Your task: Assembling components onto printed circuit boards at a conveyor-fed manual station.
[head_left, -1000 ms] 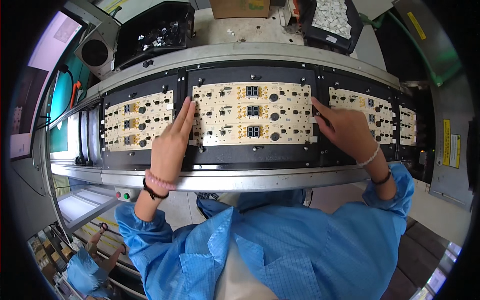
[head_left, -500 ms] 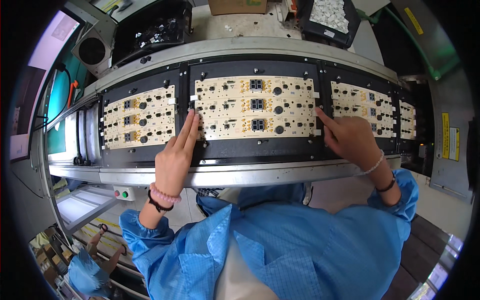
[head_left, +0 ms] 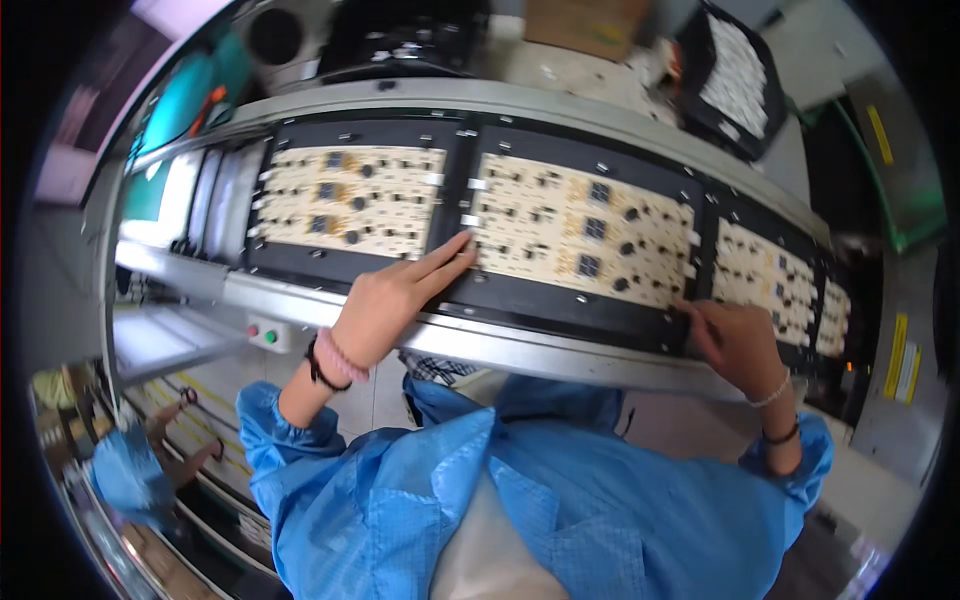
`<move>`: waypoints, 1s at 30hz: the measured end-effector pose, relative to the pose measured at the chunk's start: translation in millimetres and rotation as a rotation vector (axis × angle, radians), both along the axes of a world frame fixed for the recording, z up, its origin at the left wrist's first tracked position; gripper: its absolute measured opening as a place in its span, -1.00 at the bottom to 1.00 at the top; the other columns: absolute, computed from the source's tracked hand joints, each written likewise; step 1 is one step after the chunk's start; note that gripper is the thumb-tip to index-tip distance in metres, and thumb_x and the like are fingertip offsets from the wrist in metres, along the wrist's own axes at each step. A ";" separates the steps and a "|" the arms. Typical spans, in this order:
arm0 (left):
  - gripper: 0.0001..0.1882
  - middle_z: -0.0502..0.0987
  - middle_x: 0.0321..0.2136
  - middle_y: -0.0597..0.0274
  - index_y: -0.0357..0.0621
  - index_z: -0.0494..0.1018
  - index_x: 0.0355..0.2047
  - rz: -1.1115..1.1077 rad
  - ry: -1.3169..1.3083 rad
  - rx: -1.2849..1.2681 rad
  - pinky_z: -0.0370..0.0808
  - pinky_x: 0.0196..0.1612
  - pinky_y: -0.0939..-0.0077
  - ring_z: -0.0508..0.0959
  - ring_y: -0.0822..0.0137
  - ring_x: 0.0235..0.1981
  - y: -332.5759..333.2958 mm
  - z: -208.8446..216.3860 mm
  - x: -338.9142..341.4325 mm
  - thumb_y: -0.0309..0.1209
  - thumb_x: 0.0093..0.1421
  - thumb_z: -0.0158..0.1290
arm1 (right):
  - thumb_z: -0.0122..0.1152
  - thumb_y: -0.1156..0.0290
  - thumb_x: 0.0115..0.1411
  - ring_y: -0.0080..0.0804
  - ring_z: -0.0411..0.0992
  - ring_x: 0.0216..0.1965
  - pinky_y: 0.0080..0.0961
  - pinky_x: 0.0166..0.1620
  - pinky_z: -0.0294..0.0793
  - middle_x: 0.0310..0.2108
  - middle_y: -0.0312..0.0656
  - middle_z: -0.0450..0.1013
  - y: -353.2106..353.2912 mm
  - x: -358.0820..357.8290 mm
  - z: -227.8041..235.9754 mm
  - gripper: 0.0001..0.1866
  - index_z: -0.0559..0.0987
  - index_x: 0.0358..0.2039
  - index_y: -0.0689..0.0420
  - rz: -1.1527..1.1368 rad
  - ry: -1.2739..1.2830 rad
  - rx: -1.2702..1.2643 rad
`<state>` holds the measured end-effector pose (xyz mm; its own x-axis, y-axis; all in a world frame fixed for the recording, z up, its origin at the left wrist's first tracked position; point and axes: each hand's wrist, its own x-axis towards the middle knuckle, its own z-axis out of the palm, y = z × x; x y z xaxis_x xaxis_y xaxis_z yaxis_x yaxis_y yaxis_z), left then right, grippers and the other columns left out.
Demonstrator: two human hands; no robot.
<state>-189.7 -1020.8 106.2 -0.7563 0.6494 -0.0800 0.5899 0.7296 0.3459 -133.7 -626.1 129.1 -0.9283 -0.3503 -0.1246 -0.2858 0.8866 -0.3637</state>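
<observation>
A cream circuit board panel (head_left: 540, 262) in three rows, with black square displays and round black parts, lies in a black frame (head_left: 600, 312) in front of me. My left hand (head_left: 385, 305) is open, two fingers stretched out, their tips at the panel's left edge just below a small white clip (head_left: 470, 220). At the panel's lower right corner, the fingertip of my right hand (head_left: 738, 340) touches down with the index finger extended; the other fingers curl back. I see nothing held in either hand. What lies right under the fingertips is hidden.
Similar framed panels sit to the left (head_left: 400, 200) and right (head_left: 765, 270) along a metal rail (head_left: 540, 345). Behind stand a black bin (head_left: 400, 40), a cardboard box (head_left: 585, 25) and a black tray of small white pieces (head_left: 735, 75). Another person (head_left: 130, 475) works at lower left.
My view has turned, so the panels appear tilted and shifted right. My right hand has gone from the panel's right edge to its lower right corner. My left fingers remain at the left edge.
</observation>
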 end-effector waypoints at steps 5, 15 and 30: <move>-0.56 0.46 -0.05 0.22 -0.17 0.34 0.11 0.160 -0.630 1.141 0.38 -0.45 0.63 0.47 0.45 -0.29 -105.7 -30.3 -26.4 -0.63 0.20 -0.16 | -0.10 0.29 0.36 -0.75 0.08 -0.70 -0.67 -0.62 -0.01 -0.73 -0.42 0.20 3.8 -0.6 -4.7 -0.67 0.61 -0.35 0.18 -0.280 -0.199 -0.536; -0.63 0.24 0.08 -0.22 -0.49 0.21 0.07 0.802 -0.935 2.405 0.33 0.24 0.28 0.31 0.03 0.16 -173.0 -37.8 -11.5 -0.66 0.23 -0.22 | -0.02 0.64 0.20 -0.28 0.41 -0.01 -0.43 0.14 0.39 -0.07 0.00 0.40 -44.2 -62.0 -0.5 -0.72 0.37 -0.05 0.33 -0.506 -0.833 -1.439; -0.78 0.39 0.07 0.03 -0.16 0.35 -0.06 0.550 -0.320 1.129 0.52 -0.19 0.60 0.51 0.37 -0.06 -195.0 -35.6 -49.1 -0.39 0.33 -0.08 | 0.09 0.31 0.29 -0.62 0.46 -0.39 -0.75 -0.31 0.46 -0.21 -0.09 0.50 -106.2 -66.3 15.0 -0.69 0.33 -0.02 0.15 -0.262 -0.874 -0.955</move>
<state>-238.8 -1215.7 70.6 -0.9930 0.0873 0.0795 0.0851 0.0622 0.9944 -200.0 -732.3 144.1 -0.7221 -0.4571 -0.5192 0.5005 0.1729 -0.8483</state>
